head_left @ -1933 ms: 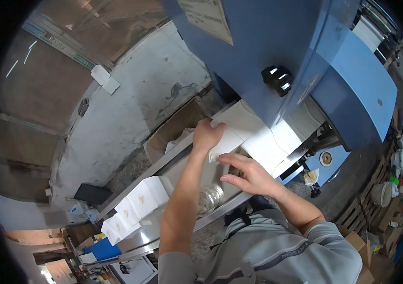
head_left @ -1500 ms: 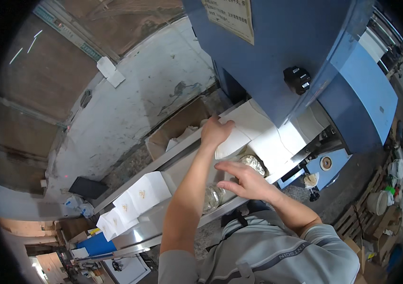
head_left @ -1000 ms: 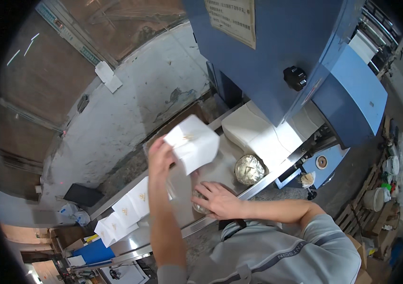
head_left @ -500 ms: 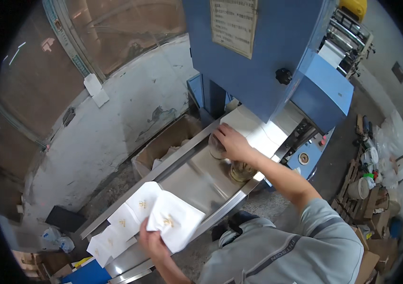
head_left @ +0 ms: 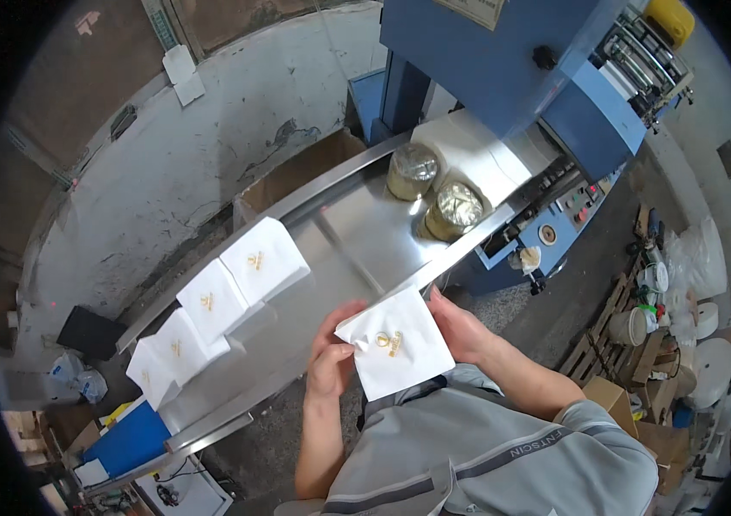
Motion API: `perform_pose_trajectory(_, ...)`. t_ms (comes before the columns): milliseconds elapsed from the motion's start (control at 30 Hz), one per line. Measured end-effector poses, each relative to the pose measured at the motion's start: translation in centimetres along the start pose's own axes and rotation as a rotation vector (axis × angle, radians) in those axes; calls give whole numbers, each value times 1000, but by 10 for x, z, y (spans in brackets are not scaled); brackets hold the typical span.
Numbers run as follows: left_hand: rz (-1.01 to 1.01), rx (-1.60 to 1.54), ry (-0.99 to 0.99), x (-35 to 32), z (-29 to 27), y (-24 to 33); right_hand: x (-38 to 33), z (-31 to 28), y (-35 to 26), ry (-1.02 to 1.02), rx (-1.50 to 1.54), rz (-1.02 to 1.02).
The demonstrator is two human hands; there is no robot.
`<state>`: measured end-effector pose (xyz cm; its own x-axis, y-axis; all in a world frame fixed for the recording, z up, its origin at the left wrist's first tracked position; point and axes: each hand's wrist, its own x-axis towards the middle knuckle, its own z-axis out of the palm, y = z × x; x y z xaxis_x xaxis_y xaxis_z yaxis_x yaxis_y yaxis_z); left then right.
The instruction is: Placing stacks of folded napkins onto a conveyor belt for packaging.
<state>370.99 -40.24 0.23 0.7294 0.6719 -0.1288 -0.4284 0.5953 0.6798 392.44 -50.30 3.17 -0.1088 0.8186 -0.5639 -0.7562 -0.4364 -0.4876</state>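
Observation:
In front of my chest is a stack of white square napkins (head_left: 404, 348) with a small gold print on top. My left hand (head_left: 331, 357) is closed on its left edge, thumb at the corner. My right hand (head_left: 461, 328) is closed against the right edge, its fingers partly hidden behind the stack. Several similar white napkin stacks (head_left: 266, 258) lean in a row along the far left side of the metal trough (head_left: 296, 335). Two round weights wrapped in clear film, a left one (head_left: 412, 170) and a right one (head_left: 453, 211), stand at the trough's upper end.
A blue machine (head_left: 477, 64) stands at the upper end of the trough. Behind the trough's raised metal rim is a cardboard box (head_left: 296, 176). A blue block (head_left: 125, 443) lies at the lower left end. Pallets (head_left: 593, 344) and buckets fill the right side.
My right hand has left the film-wrapped weights and come down to the napkin stack. My left hand has brought the stack away from the row, toward my chest. The view has shifted.

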Motion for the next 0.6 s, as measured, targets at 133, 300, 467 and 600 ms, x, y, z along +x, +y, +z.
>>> perform_pose_trajectory(133,-7,-107,155,-48,15,-37,-23,-21,37,-19,35,27)
perform_pose_trajectory(300,-69,201,531,-108,25,-97,-50,-57,107,69,-85,105)
perform_pose_trajectory(467,-100,468,722,-169,33,-120,-66,-82,170,-152,-222,42)
perform_pose_trajectory(600,-20,588,854,-218,27,-125,-82,-34,178,-308,-458,8)
